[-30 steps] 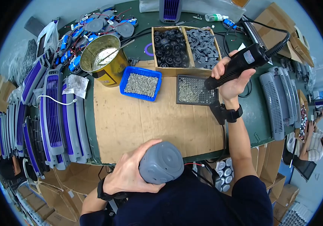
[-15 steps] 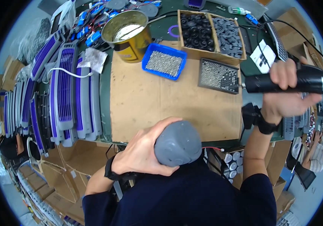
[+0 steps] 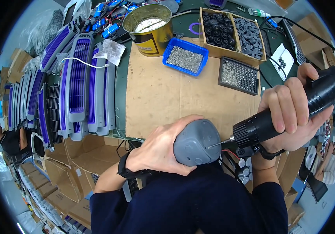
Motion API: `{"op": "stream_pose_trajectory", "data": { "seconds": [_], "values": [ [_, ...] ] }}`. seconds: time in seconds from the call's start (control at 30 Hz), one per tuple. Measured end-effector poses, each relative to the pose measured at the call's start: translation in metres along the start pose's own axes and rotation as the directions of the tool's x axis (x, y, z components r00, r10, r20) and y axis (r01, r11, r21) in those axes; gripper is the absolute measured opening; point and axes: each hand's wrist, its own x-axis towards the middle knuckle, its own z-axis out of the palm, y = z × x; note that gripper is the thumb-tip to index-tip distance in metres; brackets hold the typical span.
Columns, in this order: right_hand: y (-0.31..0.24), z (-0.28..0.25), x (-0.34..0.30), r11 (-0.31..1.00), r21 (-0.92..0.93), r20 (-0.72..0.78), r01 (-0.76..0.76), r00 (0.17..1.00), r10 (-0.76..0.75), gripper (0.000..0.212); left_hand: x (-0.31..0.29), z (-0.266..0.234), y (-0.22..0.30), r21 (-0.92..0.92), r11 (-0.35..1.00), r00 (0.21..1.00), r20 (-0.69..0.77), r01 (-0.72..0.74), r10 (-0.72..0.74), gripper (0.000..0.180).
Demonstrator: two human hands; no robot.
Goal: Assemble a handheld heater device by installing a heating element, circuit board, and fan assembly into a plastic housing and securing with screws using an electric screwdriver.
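My left hand is wrapped round a rounded grey plastic housing near the table's front edge, close to my body. A corded black electric screwdriver sits in the closed grip of my right hand. Its thin bit points left, and the tip reaches the right side of the housing's face. Whether a screw sits at the tip is too small to tell. A red wire shows just beside the housing, below the bit.
Beyond the cardboard sheet stand a blue tray of screws, a screw rack, a divided box of black and grey parts, and a yellow can. Purple-grey panels lean at left. The screwdriver's cable arcs at right.
The screwdriver has swung from beside the screw rack, at the right, down and toward my body, its bit now at the housing. The housing has shifted slightly and turned in my left hand.
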Motion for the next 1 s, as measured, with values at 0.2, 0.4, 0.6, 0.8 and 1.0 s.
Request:
{"op": "stream_pose_trajectory", "data": {
  "seconds": [0.2, 0.4, 0.6, 0.8, 1.0],
  "values": [
    [0.008, -0.001, -0.001, 1.0, -0.021, -0.019, -0.018, 1.0, 0.017, 0.045, -0.001, -0.001, -0.003, 0.001, 1.0, 1.0, 0.0, 0.0, 0.0, 0.088],
    [0.01, 0.0, -0.003, 0.999, -0.034, -0.046, -0.032, 0.998, 0.03, 0.045, 0.0, -0.001, -0.003, 0.015, 1.0, 1.0, 0.007, -0.011, 0.011, 0.09],
    [0.008, -0.003, -0.002, 0.999, 0.008, 0.051, -0.044, 0.998, 0.044, 0.045, -0.001, 0.0, -0.001, 0.031, 0.999, 1.0, -0.005, 0.009, -0.009, 0.092],
    [0.009, -0.002, -0.003, 0.999, 0.01, 0.002, -0.044, 0.999, 0.044, 0.043, -0.001, 0.002, -0.002, 0.015, 1.0, 1.0, -0.007, 0.016, -0.016, 0.09],
    [0.013, -0.006, -0.004, 0.995, 0.078, 0.089, -0.07, 0.994, 0.063, 0.039, -0.001, 0.002, 0.001, 0.001, 1.0, 1.0, -0.005, 0.005, -0.005, 0.09]
  ]
}}
